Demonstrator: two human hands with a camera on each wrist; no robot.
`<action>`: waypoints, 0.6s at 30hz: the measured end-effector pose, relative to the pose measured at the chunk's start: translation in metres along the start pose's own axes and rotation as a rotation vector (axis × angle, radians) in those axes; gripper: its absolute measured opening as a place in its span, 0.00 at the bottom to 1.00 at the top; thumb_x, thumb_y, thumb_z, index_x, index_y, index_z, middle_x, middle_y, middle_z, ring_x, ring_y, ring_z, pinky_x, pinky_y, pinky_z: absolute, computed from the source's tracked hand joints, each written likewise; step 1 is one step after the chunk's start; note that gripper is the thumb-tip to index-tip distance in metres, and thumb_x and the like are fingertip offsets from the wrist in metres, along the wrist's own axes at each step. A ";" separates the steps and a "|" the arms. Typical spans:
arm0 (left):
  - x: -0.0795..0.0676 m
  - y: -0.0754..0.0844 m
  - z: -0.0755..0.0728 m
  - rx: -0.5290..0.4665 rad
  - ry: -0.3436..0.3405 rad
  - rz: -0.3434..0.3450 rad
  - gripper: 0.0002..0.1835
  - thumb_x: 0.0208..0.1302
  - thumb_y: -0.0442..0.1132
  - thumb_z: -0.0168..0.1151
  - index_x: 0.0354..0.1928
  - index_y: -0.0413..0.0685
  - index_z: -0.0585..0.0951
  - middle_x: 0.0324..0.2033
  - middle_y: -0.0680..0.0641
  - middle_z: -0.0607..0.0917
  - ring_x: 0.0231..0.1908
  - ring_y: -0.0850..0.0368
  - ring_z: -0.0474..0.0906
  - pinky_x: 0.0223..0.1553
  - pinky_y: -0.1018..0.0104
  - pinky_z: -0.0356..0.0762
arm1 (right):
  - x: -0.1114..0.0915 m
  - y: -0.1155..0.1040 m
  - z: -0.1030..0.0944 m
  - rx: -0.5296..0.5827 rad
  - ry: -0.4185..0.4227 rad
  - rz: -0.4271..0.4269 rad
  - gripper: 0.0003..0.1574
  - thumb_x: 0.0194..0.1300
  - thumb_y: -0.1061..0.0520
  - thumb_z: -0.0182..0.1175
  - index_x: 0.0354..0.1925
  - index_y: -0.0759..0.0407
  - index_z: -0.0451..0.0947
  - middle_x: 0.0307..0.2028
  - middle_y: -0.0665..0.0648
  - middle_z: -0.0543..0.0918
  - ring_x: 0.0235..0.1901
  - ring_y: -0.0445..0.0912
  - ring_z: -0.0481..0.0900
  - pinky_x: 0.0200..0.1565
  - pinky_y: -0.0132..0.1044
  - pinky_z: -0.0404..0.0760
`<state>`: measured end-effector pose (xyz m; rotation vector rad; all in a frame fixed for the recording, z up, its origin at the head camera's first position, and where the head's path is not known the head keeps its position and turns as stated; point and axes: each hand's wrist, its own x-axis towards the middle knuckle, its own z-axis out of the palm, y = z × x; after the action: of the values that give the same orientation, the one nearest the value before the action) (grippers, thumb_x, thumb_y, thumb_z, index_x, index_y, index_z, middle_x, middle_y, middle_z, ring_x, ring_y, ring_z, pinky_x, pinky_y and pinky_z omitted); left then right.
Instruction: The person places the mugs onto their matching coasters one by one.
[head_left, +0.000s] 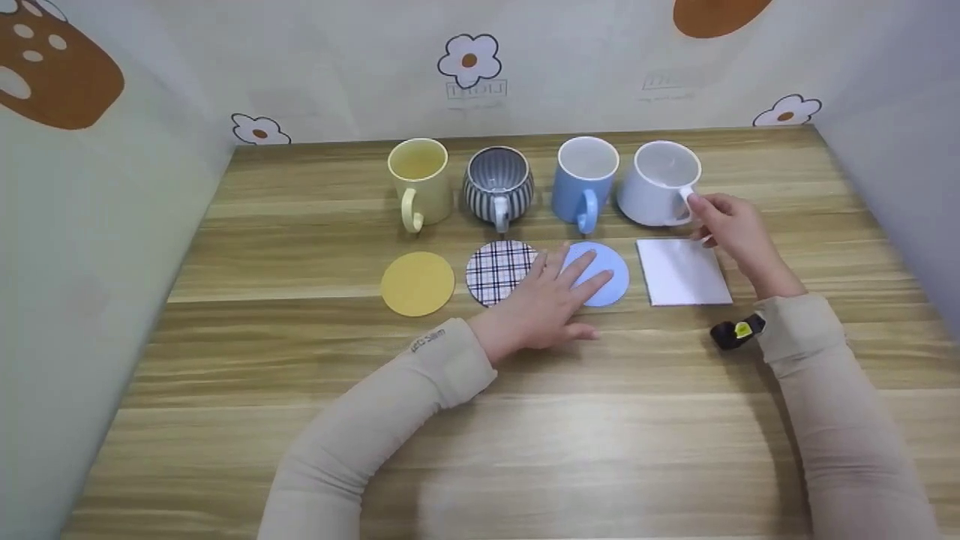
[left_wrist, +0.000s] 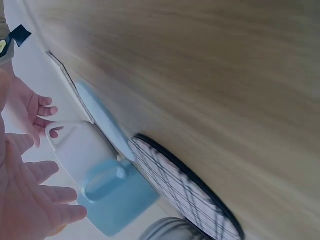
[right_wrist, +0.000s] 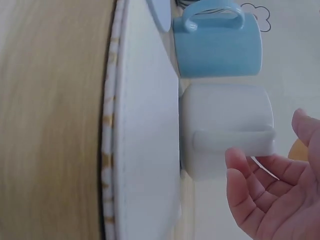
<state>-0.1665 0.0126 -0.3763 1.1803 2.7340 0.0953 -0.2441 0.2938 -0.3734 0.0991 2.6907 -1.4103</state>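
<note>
My left hand (head_left: 546, 300), fingers spread, hovers palm down over the table. It overlaps the right part of the round plaid coaster (head_left: 495, 274) and the left part of the round light-blue coaster (head_left: 611, 281). At the right, my right hand (head_left: 739, 229) is at the handle of the white mug (head_left: 652, 191). Its fingertips (right_wrist: 235, 157) are right at that handle, while the thumb stands apart from the other fingers in the right wrist view. In front of the white mug lies a square white coaster (head_left: 682, 274).
Left of the white mug stand a blue mug (head_left: 574, 191), a striped grey mug (head_left: 484, 199) and a yellow mug (head_left: 431, 199), handles toward me. A round yellow coaster (head_left: 418, 283) lies before the yellow mug. Walls (head_left: 337, 82) border the wooden table (head_left: 600, 450) behind and at the sides.
</note>
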 end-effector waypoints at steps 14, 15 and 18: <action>0.025 0.024 0.003 0.085 -0.062 0.074 0.40 0.61 0.67 0.41 0.71 0.58 0.49 0.71 0.45 0.47 0.69 0.39 0.39 0.67 0.45 0.42 | 0.008 0.000 0.008 0.372 -0.016 0.087 0.27 0.63 0.38 0.51 0.41 0.60 0.76 0.26 0.45 0.80 0.19 0.36 0.77 0.21 0.26 0.75; 0.027 0.025 0.005 0.086 -0.074 0.080 0.40 0.62 0.67 0.41 0.71 0.58 0.49 0.71 0.45 0.47 0.69 0.39 0.38 0.67 0.45 0.41 | 0.008 0.001 0.008 0.406 -0.025 0.092 0.24 0.63 0.39 0.51 0.38 0.58 0.77 0.26 0.45 0.81 0.19 0.37 0.77 0.21 0.27 0.75; 0.030 0.030 0.009 0.104 -0.092 0.098 0.40 0.62 0.67 0.42 0.71 0.59 0.49 0.71 0.46 0.48 0.69 0.39 0.38 0.67 0.45 0.41 | 0.009 0.001 0.010 0.493 -0.050 0.114 0.20 0.63 0.41 0.52 0.34 0.55 0.78 0.26 0.47 0.82 0.19 0.38 0.77 0.21 0.27 0.75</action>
<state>-0.1641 0.0549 -0.3854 1.3116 2.6298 -0.0879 -0.2527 0.2860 -0.3809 0.2453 2.1996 -1.9686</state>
